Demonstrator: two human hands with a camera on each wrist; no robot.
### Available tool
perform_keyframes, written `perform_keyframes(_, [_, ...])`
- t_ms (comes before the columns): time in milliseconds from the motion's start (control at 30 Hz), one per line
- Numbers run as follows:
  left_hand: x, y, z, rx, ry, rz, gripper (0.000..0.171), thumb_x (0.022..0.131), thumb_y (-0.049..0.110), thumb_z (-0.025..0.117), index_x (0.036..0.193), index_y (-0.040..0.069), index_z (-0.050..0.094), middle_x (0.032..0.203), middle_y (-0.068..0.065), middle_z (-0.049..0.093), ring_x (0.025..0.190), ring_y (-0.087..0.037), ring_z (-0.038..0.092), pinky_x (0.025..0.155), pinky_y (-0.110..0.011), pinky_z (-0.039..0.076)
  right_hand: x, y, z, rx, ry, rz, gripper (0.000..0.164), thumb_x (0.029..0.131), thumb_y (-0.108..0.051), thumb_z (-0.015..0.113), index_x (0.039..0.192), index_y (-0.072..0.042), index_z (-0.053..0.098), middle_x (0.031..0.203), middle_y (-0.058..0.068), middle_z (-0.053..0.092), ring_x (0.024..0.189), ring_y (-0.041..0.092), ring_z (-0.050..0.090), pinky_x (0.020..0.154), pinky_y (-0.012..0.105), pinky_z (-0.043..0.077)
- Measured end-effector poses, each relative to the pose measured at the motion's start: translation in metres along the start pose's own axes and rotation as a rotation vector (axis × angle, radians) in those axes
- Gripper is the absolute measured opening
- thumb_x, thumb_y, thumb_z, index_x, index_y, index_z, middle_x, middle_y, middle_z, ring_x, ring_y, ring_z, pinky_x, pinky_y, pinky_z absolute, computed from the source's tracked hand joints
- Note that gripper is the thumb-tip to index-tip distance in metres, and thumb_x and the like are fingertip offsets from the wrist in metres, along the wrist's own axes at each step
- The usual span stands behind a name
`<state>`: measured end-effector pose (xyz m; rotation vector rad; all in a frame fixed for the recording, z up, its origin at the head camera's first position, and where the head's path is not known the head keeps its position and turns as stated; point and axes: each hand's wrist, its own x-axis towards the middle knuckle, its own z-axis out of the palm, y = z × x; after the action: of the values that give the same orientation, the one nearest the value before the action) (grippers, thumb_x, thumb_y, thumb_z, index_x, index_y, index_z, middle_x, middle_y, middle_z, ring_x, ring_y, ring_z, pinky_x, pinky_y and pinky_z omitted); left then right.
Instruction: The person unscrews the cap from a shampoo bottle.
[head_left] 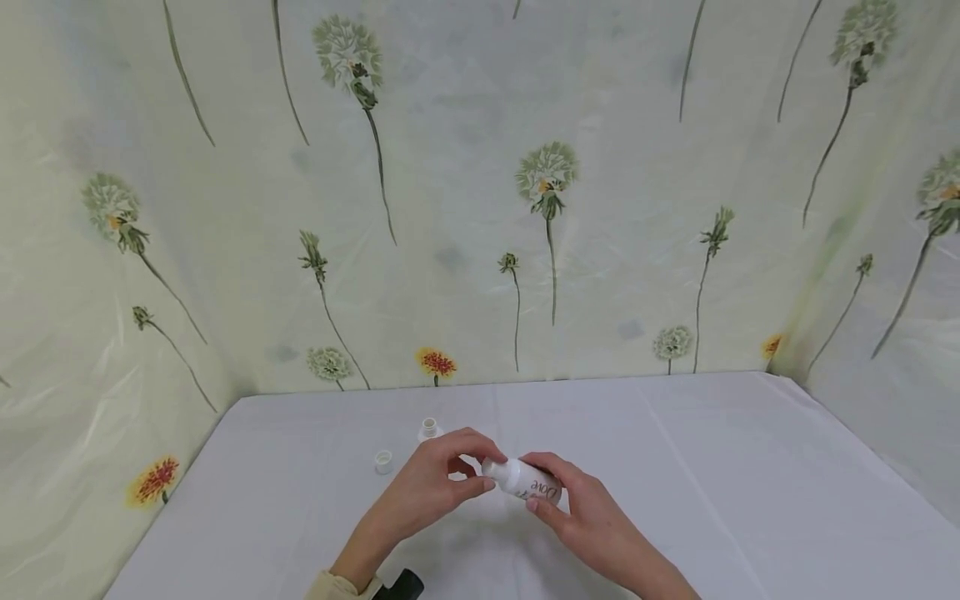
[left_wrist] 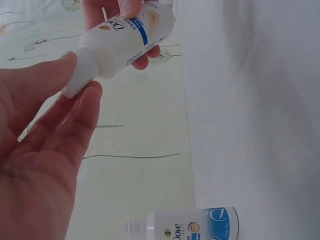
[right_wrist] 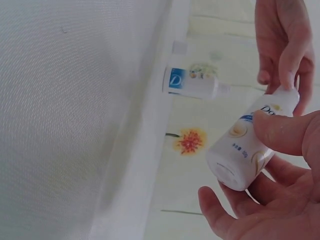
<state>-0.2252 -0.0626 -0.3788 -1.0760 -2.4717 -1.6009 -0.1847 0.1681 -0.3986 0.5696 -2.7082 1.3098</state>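
Note:
A small white Dove bottle [head_left: 534,482] is held above the table, tilted, its capped end toward the left. My right hand [head_left: 588,517] grips its body between thumb and fingers. At the other end my left hand [head_left: 429,481] pinches the white cap [left_wrist: 81,75] between thumb and fingertips; the left wrist view shows the cap on the bottle's neck. Behind the left hand stands a second Dove bottle [right_wrist: 192,83], upright with a blue band and an uncapped neck. A loose white cap [head_left: 383,462] sits on the table to the left of it.
White cloth covers the table [head_left: 675,483]. A curtain [head_left: 450,200] printed with dandelions rises behind it and along both sides. A black object [head_left: 405,585] shows at the left wrist, beside a pale sleeve [head_left: 335,587].

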Motion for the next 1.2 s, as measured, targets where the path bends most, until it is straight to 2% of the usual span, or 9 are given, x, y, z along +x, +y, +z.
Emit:
perform_keyframes(333, [0.0003, -0.0016, 0.0015, 0.063, 0.054, -0.109, 0.013, 0.086, 0.025, 0.078, 0.097, 0.024, 0.071, 0.085, 0.012, 0.066, 0.079, -0.01, 0.061, 0.071, -0.028, 0.053, -0.0023, 0.0002, 0.0008, -0.01, 0.022, 0.007, 0.045, 0.089, -0.016, 0.073, 0.129, -0.027, 0.056, 0.116, -0.012, 0.06, 0.103, 0.012, 0.054, 0.092, 0.045, 0.045])
perform_keyframes(433, [0.0006, -0.002, 0.0013, 0.069, 0.061, -0.119, 0.014, 0.086, 0.03, 0.078, 0.097, 0.025, 0.072, 0.082, 0.012, 0.066, 0.077, -0.01, 0.061, 0.069, -0.028, 0.053, -0.0025, 0.0007, 0.0011, -0.015, 0.023, 0.009, 0.046, 0.089, -0.016, 0.073, 0.13, -0.027, 0.056, 0.116, -0.013, 0.059, 0.103, 0.011, 0.055, 0.092, 0.044, 0.046])
perform_keyframes(567, [-0.0005, -0.0023, 0.0007, 0.073, 0.058, -0.117, 0.025, 0.084, 0.033, 0.079, 0.105, 0.022, 0.072, 0.086, 0.013, 0.067, 0.08, -0.009, 0.061, 0.071, -0.027, 0.052, -0.0023, 0.0018, 0.0019, -0.029, 0.02, 0.01, 0.045, 0.089, -0.013, 0.072, 0.129, -0.026, 0.056, 0.116, -0.013, 0.06, 0.102, 0.011, 0.055, 0.091, 0.041, 0.046])
perform_keyframes(700, [-0.001, -0.0041, -0.0004, 0.048, 0.046, -0.036, 0.03, 0.082, 0.024, 0.082, 0.11, 0.023, 0.071, 0.1, 0.013, 0.066, 0.092, -0.011, 0.06, 0.075, -0.028, 0.053, -0.0019, 0.002, 0.0021, -0.026, 0.013, 0.02, 0.045, 0.089, -0.012, 0.072, 0.129, -0.025, 0.056, 0.115, -0.012, 0.06, 0.102, 0.012, 0.055, 0.09, 0.042, 0.046])
perform_keyframes(800, [-0.0007, -0.0046, -0.0009, -0.007, 0.02, 0.038, 0.029, 0.082, 0.008, 0.08, 0.106, 0.021, 0.072, 0.111, 0.011, 0.063, 0.104, -0.013, 0.057, 0.078, -0.031, 0.054, -0.0013, 0.0014, 0.0019, -0.021, 0.005, 0.024, 0.044, 0.09, -0.013, 0.071, 0.13, -0.024, 0.056, 0.115, -0.011, 0.06, 0.102, 0.013, 0.055, 0.09, 0.043, 0.046])
perform_keyframes(867, [-0.0006, -0.0038, -0.0008, -0.035, 0.001, 0.061, 0.028, 0.083, 0.0, 0.077, 0.102, 0.019, 0.073, 0.116, 0.009, 0.061, 0.109, -0.015, 0.055, 0.079, -0.031, 0.054, -0.001, 0.001, 0.0018, -0.017, 0.003, 0.027, 0.042, 0.091, -0.015, 0.071, 0.13, -0.023, 0.056, 0.116, -0.011, 0.06, 0.102, 0.013, 0.055, 0.089, 0.044, 0.046])
perform_keyframes(1000, [-0.0004, -0.0026, 0.0001, -0.049, -0.012, 0.052, 0.028, 0.084, -0.005, 0.073, 0.1, 0.017, 0.074, 0.115, 0.007, 0.062, 0.106, -0.016, 0.056, 0.078, -0.03, 0.053, -0.0009, 0.0009, 0.0017, -0.01, 0.005, 0.034, 0.042, 0.091, -0.016, 0.071, 0.13, -0.023, 0.057, 0.116, -0.011, 0.06, 0.101, 0.013, 0.055, 0.089, 0.044, 0.046])
perform_keyframes(1200, [-0.0002, -0.0036, 0.0008, -0.021, 0.003, 0.011, 0.025, 0.086, 0.002, 0.074, 0.104, 0.02, 0.072, 0.105, 0.011, 0.065, 0.094, -0.015, 0.06, 0.075, -0.028, 0.053, -0.0018, 0.002, 0.001, -0.001, 0.011, 0.025, 0.043, 0.09, -0.018, 0.072, 0.129, -0.026, 0.056, 0.115, -0.011, 0.06, 0.101, 0.012, 0.055, 0.089, 0.042, 0.046])
